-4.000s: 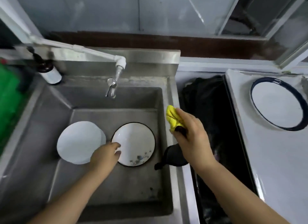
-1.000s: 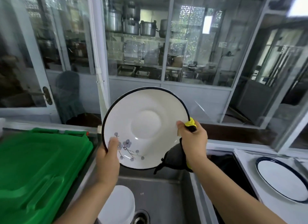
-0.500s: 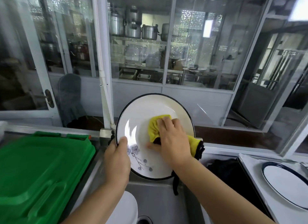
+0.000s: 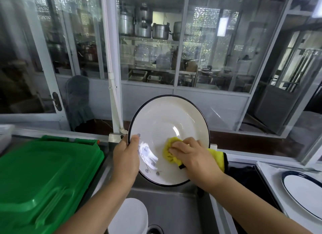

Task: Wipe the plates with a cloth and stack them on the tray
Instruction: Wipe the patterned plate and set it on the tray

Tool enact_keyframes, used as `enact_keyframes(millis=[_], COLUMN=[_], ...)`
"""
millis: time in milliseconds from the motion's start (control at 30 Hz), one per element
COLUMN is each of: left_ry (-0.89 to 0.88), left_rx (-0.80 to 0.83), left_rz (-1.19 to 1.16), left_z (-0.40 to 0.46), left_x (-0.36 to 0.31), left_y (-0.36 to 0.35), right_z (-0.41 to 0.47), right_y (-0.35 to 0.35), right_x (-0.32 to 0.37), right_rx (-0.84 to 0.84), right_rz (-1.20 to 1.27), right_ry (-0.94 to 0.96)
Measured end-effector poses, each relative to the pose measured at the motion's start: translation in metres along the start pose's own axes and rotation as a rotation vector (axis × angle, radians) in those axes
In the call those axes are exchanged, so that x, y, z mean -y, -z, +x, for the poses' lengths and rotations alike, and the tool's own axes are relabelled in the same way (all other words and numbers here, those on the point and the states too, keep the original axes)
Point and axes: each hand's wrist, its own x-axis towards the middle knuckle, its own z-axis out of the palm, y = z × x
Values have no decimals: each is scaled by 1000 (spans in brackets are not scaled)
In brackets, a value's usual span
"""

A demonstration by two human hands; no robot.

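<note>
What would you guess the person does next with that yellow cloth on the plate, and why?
Probably sweep the yellow cloth leftward across the plate. The right hand presses it near the centre, the left hand grips the rim, and streaks still show beside the left thumb.

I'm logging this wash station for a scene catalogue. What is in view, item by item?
held plate: 1, white with dark rim and floral print, tilted above the sink
cloth: 1, yellow with black edge, pressed on the held plate
plate on tray: 1, white with dark rim, far right
tray: 1, white, right of the sink
white plate: 1, in the sink below
sink: 1, steel
green bin lid: 1, left
metal pots: several, shelf behind glass
left hand: grip on the held plate's left rim
right hand: presses the cloth
</note>
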Motion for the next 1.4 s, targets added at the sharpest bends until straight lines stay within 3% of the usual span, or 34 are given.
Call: enact_keyframes(millis=[133,267,467,600,833,1000,1100,1233,1400], left_ry=[-11,-52,-139,-104,-41,-69,-91,-117,-44], left_rx=[56,68,96,77,50,63,73,71,-29], left_rz=[53,89,185,147,64,80,82,63,-21], left_z=[-5,-12,-14,-17,-24,-29,-32,-30,-24], left_x=[0,-4,-18,-13,-15,-13,-16,-19,-17], left_y=[1,-5,-12,-9,-5,-3,-5,-2,6], right_z=[12,39,41,53,47,54,61,51,16], right_y=[5,0,-11,-2,9,10,14,13,7], right_x=[-13,2,43,25,-2,10,28,47,61], right_rx=[-88,-176,-131,-159,-187,-112,-163,-64,116], right_rz=[-54,64,241,117,-68,18,134,201,316], right_ry=[-180,-277,-207,-155,-468,-574,-392,-65,132])
